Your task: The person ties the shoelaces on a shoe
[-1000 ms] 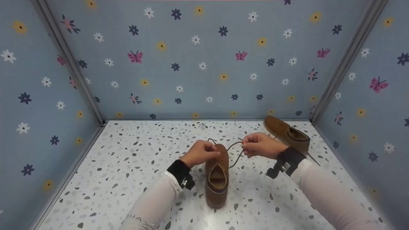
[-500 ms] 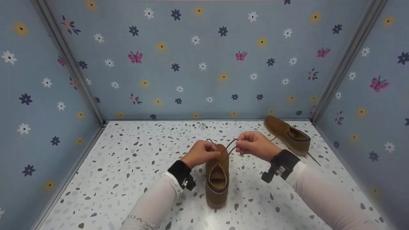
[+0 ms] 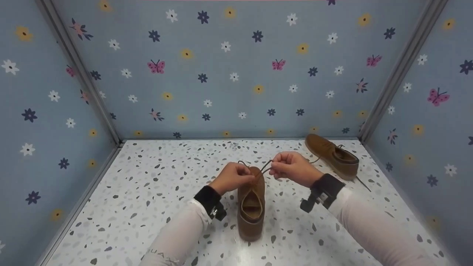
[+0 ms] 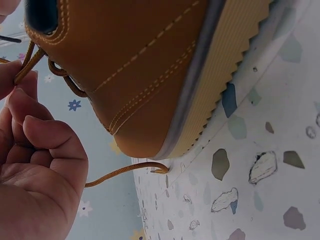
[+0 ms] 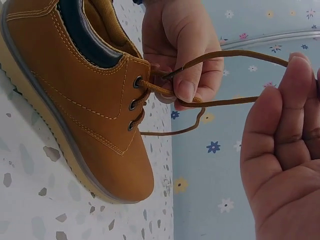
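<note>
A brown lace-up shoe stands on the speckled table, its toe pointing away from me. Over its front, my left hand pinches the shoelace between thumb and finger, close to the eyelets. To the right of the shoe, my right hand pinches the same shoelace. Two strands run between the hands, seen clearly in the right wrist view. In the left wrist view, a lace end trails past the toe. The fingers hide exactly how the strands cross.
A second brown shoe lies at the back right, its laces loose on the table. Blue flowered panels rise at the back and both sides. White speckled table surface lies left of the shoe.
My right hand has moved left, nearer the shoe, and the strands between the hands have become shorter. The left hand and both shoes stay in place.
</note>
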`<state>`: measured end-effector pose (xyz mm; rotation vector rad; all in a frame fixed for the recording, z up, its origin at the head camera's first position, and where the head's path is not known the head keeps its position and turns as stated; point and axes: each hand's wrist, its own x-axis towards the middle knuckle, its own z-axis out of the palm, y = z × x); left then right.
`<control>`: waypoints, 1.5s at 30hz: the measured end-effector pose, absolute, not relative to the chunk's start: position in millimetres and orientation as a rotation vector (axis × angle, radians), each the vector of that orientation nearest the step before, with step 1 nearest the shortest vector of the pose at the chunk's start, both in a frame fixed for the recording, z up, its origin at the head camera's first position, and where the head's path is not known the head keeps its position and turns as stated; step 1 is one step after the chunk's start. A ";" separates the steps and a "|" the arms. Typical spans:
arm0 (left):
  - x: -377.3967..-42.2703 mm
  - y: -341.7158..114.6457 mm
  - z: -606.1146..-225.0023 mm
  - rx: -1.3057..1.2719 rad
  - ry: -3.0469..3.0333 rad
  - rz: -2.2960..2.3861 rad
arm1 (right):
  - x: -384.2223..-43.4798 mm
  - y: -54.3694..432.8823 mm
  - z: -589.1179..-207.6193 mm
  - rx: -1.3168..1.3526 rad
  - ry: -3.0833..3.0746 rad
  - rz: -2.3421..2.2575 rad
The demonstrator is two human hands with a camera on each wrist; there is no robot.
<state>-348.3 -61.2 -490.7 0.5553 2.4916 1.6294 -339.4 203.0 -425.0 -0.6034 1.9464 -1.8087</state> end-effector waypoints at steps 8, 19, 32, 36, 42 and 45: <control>-348.8 -61.2 -492.8 0.537 2.503 1.617 | -340.8 199.5 -430.2 -0.659 2.115 -1.685; -346.7 -62.5 -491.5 0.506 2.475 1.632 | -334.8 193.3 -439.6 -0.964 2.290 -1.383; -344.4 -64.9 -492.6 0.560 2.463 1.630 | -327.5 186.8 -442.8 -1.066 2.390 -1.115; -343.9 -65.6 -492.6 0.562 2.460 1.626 | -325.5 185.2 -442.9 -1.086 2.454 -1.078; -343.5 -65.1 -492.7 0.559 2.443 1.643 | -323.1 180.5 -447.0 -1.057 2.525 -1.006; -343.6 -64.4 -492.5 0.555 2.439 1.647 | -322.1 178.5 -450.0 -1.015 2.542 -1.000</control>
